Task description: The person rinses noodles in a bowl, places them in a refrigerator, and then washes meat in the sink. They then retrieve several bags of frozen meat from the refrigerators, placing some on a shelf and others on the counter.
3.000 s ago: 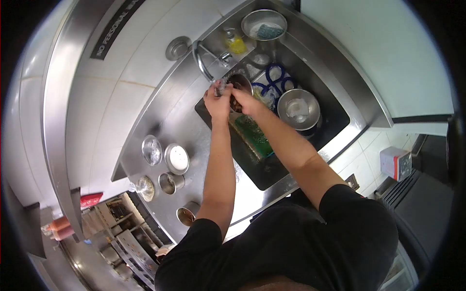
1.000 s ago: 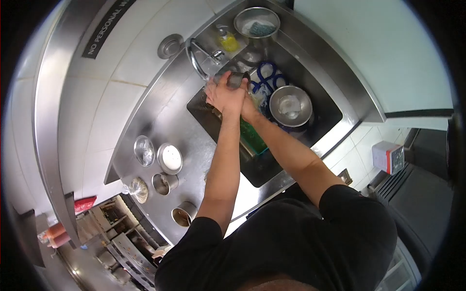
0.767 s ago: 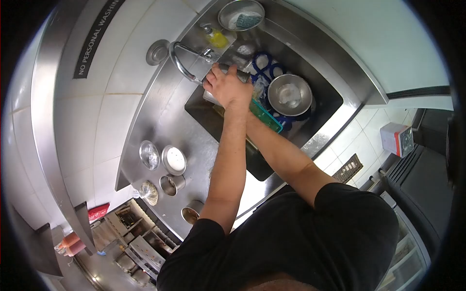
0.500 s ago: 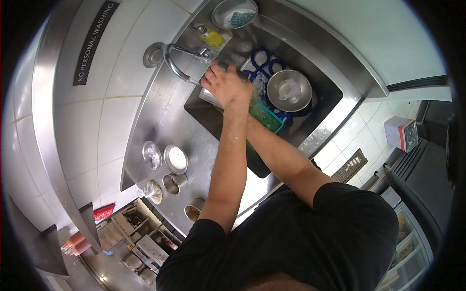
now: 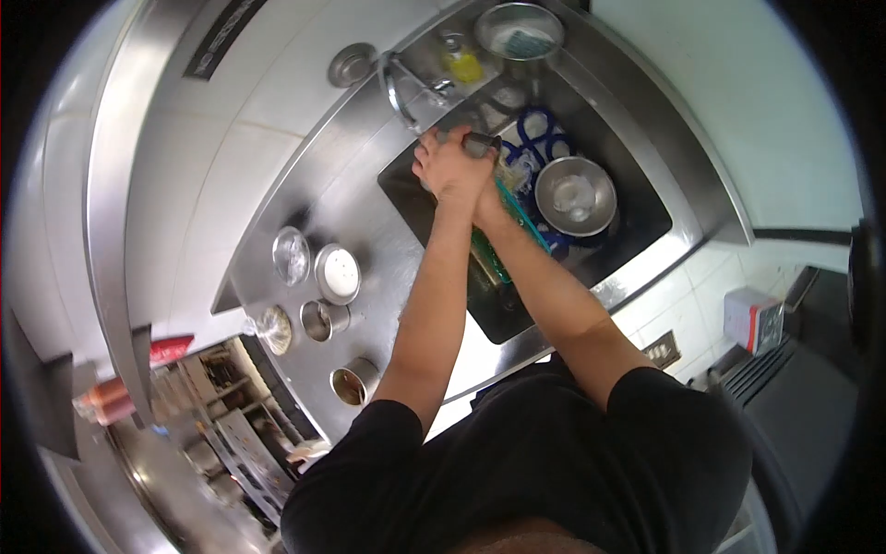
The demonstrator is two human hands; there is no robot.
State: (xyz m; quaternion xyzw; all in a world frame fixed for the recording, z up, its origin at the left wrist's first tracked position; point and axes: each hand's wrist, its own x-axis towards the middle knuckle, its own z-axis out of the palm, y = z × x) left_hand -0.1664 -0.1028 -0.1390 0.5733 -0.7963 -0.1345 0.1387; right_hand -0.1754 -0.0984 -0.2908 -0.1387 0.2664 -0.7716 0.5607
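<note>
Over the sink (image 5: 425, 227), my left hand (image 5: 450, 166) is closed around a dark grey cylindrical object (image 5: 482, 143), whose end sticks out to the right near the tap (image 5: 399, 97). My right hand (image 5: 488, 198) is close against it, mostly hidden behind my left hand and wrist, its fingers not distinguishable. Below the hands, a green-edged container (image 5: 510, 209) is partly covered by my right forearm. A steel bowl (image 5: 604, 194) with something pale inside rests in the sink beside blue-handled items (image 5: 535, 125).
A bowl with a scouring pad (image 5: 503, 17) and a yellow soap bottle (image 5: 464, 66) stand behind the sink. Left on the steel counter (image 5: 300, 369) are a white-filled bowl (image 5: 341, 274), a clear bowl (image 5: 293, 256), two steel cups (image 5: 318, 321) and a bag (image 5: 274, 331).
The view has turned and shifted, so the sink and counter items appear displaced. My hands remain together around the dark object, and my right forearm now crosses the green-edged container.
</note>
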